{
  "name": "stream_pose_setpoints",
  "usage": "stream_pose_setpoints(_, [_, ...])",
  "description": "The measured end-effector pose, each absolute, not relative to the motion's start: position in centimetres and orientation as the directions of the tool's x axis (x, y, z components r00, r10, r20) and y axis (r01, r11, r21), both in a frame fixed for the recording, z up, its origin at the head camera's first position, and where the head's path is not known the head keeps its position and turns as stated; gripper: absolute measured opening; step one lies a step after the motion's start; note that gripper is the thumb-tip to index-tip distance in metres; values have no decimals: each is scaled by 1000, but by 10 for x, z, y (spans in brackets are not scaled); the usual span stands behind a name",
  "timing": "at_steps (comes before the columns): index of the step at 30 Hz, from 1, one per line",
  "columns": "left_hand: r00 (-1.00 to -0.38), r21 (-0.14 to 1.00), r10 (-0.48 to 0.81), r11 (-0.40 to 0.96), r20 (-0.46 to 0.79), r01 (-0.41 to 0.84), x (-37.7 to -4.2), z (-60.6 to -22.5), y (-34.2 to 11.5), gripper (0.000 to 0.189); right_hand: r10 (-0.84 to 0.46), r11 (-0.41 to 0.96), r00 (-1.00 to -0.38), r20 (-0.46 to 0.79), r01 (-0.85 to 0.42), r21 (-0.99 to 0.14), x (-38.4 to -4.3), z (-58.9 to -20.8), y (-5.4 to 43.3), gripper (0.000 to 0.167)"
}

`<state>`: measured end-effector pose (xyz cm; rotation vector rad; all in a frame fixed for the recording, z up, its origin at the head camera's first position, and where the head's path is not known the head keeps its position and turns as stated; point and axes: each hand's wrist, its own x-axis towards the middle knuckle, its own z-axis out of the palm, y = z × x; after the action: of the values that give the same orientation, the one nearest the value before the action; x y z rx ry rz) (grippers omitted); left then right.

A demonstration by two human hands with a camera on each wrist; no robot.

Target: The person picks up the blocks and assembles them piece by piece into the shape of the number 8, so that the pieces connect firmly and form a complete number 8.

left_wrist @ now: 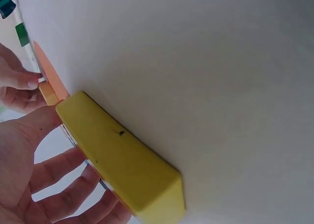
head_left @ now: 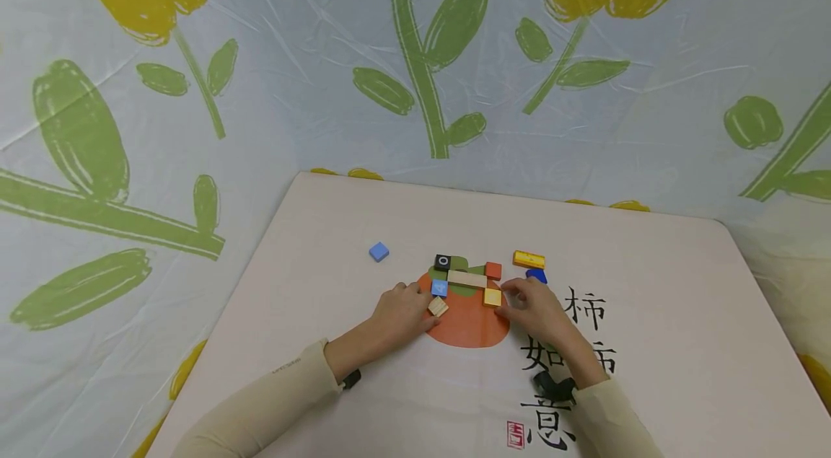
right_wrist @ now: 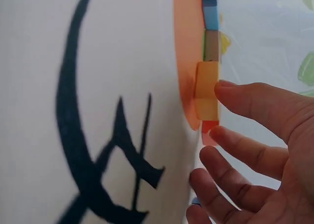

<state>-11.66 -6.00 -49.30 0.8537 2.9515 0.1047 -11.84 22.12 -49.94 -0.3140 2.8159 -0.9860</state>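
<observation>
My left hand (head_left: 401, 314) reaches in from the left, fingers spread beside a light wooden block (head_left: 438, 306) and a blue block marked 4 (head_left: 439, 288). Close to the camera in the left wrist view, a long yellow block (left_wrist: 120, 153) covers parts of the left hand's fingers (left_wrist: 61, 170); whether they touch it I cannot tell. My right hand (head_left: 535, 306) is at the right of a yellow block (head_left: 492, 297). Its thumb (right_wrist: 235, 91) overlaps that block's edge in the right wrist view, while the other fingers are loosely bent near a red block (right_wrist: 208, 134).
A wooden plank (head_left: 467, 279) lies between the blocks on a printed orange fruit (head_left: 470, 328). Around it are a black block (head_left: 443, 262) and a red block (head_left: 493, 270). A blue block (head_left: 379, 252), a yellow bar (head_left: 529, 260) and a dark blue piece (head_left: 537, 275) lie farther out.
</observation>
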Motion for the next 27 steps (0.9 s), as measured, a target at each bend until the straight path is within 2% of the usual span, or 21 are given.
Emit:
stream_pose_setpoints(4, [-846, 83, 530, 847, -56, 525, -117, -493, -59, 40, -213, 756, -976, -40, -139, -640, -111, -490, 224, 37])
stream_pose_setpoints(10, [-844, 74, 532, 846, -63, 528, -117, -493, -59, 39, -201, 735, -977, 74, -200, -647, -97, -481, 236, 29])
stream_pose_setpoints(16, [-842, 97, 535, 843, -62, 529, -117, -493, -60, 38, -213, 721, -966, 147, -257, -643, -85, -480, 258, 30])
stream_pose_setpoints(22, [-847, 108, 527, 848, -67, 519, -117, -492, -59, 37, -220, 741, -966, 138, -258, -621, -76, -481, 285, 28])
stream_pose_setpoints(27, [-848, 116, 527, 847, -61, 518, -116, -491, -59, 37, -232, 749, -971, 62, -219, -625, -71, -481, 304, 29])
